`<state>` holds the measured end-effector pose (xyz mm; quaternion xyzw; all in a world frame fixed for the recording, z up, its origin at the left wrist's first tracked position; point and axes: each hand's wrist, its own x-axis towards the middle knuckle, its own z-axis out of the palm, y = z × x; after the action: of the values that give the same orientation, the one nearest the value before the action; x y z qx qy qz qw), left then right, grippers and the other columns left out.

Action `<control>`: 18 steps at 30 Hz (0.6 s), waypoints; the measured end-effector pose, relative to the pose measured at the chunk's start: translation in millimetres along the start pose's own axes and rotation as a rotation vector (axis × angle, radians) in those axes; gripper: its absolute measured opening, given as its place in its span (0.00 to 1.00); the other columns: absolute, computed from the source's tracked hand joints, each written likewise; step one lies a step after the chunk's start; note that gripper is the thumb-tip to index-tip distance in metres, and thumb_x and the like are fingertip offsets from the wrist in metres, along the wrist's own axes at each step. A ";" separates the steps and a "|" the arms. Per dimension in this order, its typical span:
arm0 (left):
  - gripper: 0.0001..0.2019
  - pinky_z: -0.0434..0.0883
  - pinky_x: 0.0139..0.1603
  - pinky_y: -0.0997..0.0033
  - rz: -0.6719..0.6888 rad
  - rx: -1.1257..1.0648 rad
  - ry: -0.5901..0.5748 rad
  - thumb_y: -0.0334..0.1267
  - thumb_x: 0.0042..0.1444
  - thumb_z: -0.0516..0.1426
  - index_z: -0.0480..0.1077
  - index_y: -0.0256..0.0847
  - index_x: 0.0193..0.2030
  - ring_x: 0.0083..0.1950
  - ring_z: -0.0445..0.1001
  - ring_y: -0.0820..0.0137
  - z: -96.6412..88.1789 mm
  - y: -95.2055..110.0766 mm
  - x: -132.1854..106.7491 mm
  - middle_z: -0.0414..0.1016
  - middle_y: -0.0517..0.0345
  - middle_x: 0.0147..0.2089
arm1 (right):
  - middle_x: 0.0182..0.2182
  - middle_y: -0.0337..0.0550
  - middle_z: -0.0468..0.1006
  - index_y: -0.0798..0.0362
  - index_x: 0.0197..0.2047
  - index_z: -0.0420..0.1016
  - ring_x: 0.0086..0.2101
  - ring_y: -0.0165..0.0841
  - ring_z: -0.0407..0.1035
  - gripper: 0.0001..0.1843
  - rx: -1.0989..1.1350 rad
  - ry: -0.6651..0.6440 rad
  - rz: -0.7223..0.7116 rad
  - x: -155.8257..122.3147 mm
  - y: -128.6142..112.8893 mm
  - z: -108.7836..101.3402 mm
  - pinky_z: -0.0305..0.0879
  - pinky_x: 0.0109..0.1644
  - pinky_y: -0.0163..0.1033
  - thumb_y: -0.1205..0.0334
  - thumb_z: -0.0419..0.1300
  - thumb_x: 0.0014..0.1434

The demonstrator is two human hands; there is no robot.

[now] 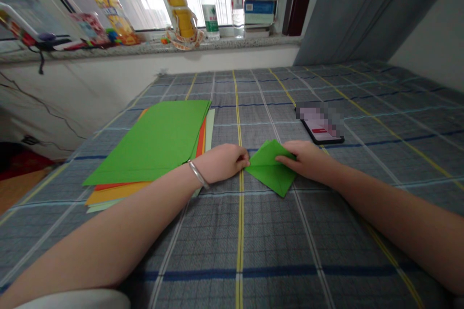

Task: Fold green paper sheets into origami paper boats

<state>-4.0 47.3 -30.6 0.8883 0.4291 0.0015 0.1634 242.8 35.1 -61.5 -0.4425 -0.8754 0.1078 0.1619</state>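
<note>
Left hand (224,161): your fingers pinch together at the left tip of the folded green paper (273,169); too hard a squeeze could blunt that point.
Right hand (308,157): thumb over the right side, fingers at the far edge, clamped on the paper; a slip while the left pulls could twist or tear it.
Green paper: between your two hands, over the plaid cloth (210,236); its top edges show uneven layers, so pressing them as they lie could set a crooked crease.
Plaid cloth: seems soft, so a crease pressed there may come out weak.
Bracelet (198,174): on your left wrist, by the paper stack (155,140); drawing that arm back could catch a sheet.
Paper stack: already uneven; a forearm nudge could fan it further.
Phone (321,123): just beyond your right hand; reaching forward could bump it.
</note>
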 end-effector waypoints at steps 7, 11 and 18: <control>0.11 0.62 0.29 0.75 -0.010 -0.045 -0.012 0.40 0.60 0.54 0.73 0.38 0.31 0.28 0.70 0.72 -2.5 -3.9 2.4 0.74 0.60 0.28 | 0.27 0.42 0.75 0.51 0.27 0.68 0.30 0.34 0.67 0.17 0.028 0.009 0.084 5.0 1.4 1.0 0.56 0.35 0.39 0.54 0.50 0.65; 0.12 0.61 0.28 0.74 -0.041 -0.018 -0.047 0.41 0.60 0.54 0.74 0.38 0.31 0.26 0.69 0.72 -1.4 -3.0 3.2 0.74 0.60 0.26 | 0.27 0.42 0.74 0.51 0.28 0.68 0.31 0.35 0.67 0.17 -0.009 -0.009 0.090 6.1 1.8 2.8 0.56 0.36 0.39 0.54 0.50 0.65; 0.14 0.69 0.38 0.67 -0.095 0.177 -0.038 0.41 0.64 0.50 0.75 0.35 0.38 0.37 0.77 0.63 4.3 7.3 2.2 0.79 0.47 0.37 | 0.28 0.43 0.75 0.50 0.29 0.69 0.31 0.36 0.67 0.15 -0.114 0.004 0.117 7.0 0.0 5.6 0.57 0.35 0.39 0.55 0.51 0.65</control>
<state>3.5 43.4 -32.9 0.8778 0.4661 -0.0609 0.0922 236.8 40.5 -65.3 -0.5017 -0.8524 0.0665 0.1316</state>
